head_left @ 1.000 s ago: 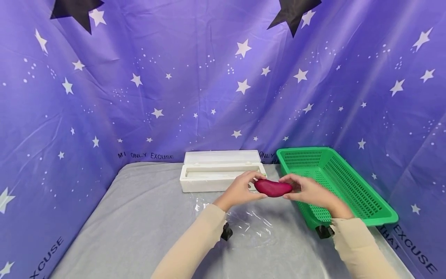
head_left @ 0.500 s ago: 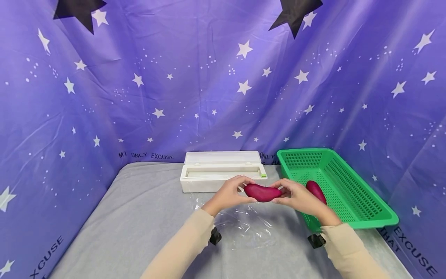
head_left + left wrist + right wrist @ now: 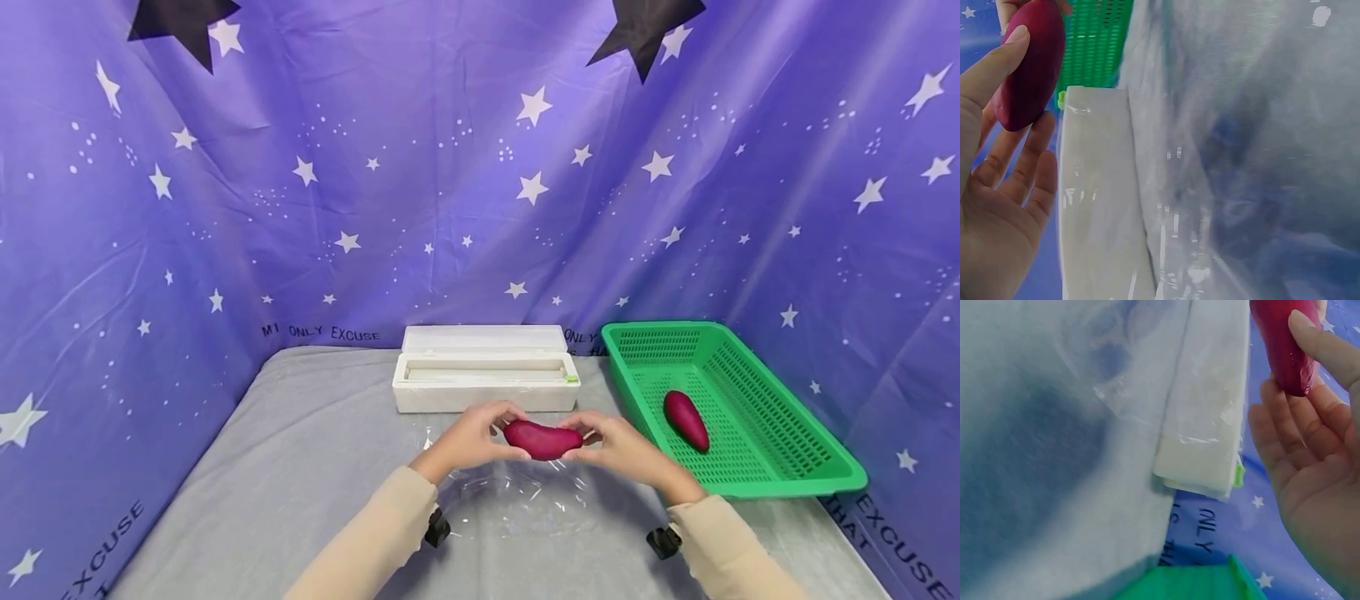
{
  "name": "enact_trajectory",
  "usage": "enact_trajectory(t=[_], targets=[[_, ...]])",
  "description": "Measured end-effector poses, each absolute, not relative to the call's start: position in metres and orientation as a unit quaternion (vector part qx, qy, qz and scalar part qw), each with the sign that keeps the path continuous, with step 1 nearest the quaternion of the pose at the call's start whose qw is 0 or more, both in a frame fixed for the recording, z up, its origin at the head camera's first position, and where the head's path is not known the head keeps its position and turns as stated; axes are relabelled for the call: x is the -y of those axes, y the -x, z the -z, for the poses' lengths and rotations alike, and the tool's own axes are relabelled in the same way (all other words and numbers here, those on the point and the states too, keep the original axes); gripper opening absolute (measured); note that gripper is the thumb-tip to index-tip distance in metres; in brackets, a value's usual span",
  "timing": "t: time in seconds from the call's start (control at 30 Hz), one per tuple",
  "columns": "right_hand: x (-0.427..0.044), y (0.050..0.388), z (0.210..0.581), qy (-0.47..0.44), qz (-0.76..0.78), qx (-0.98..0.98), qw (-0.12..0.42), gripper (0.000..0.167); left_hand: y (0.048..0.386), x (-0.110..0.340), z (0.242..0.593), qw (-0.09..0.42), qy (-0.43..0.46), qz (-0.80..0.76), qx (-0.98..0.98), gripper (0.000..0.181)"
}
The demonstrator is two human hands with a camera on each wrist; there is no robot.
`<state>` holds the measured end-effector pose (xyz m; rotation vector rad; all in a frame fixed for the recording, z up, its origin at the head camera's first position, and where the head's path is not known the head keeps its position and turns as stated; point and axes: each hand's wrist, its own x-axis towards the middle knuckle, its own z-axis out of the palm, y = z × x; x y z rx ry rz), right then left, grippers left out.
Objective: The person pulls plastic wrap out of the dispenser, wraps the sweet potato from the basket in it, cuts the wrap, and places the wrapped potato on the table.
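A purple-red sweet potato (image 3: 542,440) is held crosswise above the grey cloth. My left hand (image 3: 472,437) pinches its left end, and my right hand (image 3: 618,450) pinches the right end. In the left wrist view the thumb of my left hand (image 3: 1004,206) presses on the sweet potato (image 3: 1034,62) while other fingers stay spread. The right wrist view has my right hand (image 3: 1322,469) with its thumb on the tapered end of the sweet potato (image 3: 1279,337). Beneath both hands lies a sheet of clear plastic film (image 3: 517,508), which stretches toward the white box (image 3: 487,398).
At the right stands a green slotted basket (image 3: 795,486), with another sweet potato (image 3: 686,421) inside. The long white box has its lid (image 3: 483,338) raised and a small green tab (image 3: 572,378) at its right end. A starry purple curtain (image 3: 420,167) encloses the table.
Both hands have carried the sweet potato leftward and down from beside the basket to over the film. The sweet potato in the basket has come into sight.
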<state>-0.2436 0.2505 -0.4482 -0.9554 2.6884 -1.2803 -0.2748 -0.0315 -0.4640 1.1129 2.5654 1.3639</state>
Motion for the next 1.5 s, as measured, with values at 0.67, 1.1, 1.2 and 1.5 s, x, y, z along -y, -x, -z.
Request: enact_trajectory(t=[0.67, 1.1, 1.2, 1.5], targets=[[-0.213, 0.233, 0.481, 0.312, 0.413, -0.855, 0.03, 0.037, 0.26, 0.07, 0.485, 0.03, -0.371, -0.428, -0.824, 0.045], [-0.2, 0.222, 0.501, 0.348, 0.425, -0.834, 0.054, 0.032, 0.241, 0.086, 0.497, 0.061, -0.366, -0.408, -0.834, 0.044], [-0.198, 0.22, 0.503, 0.355, 0.417, -0.835, 0.051, 0.033, 0.239, 0.087, 0.501, 0.068, -0.354, -0.399, -0.843, 0.045], [-0.2, 0.219, 0.51, 0.352, 0.406, -0.841, 0.063, 0.033, 0.235, 0.086, 0.508, 0.067, -0.368, -0.366, -0.852, 0.045]])
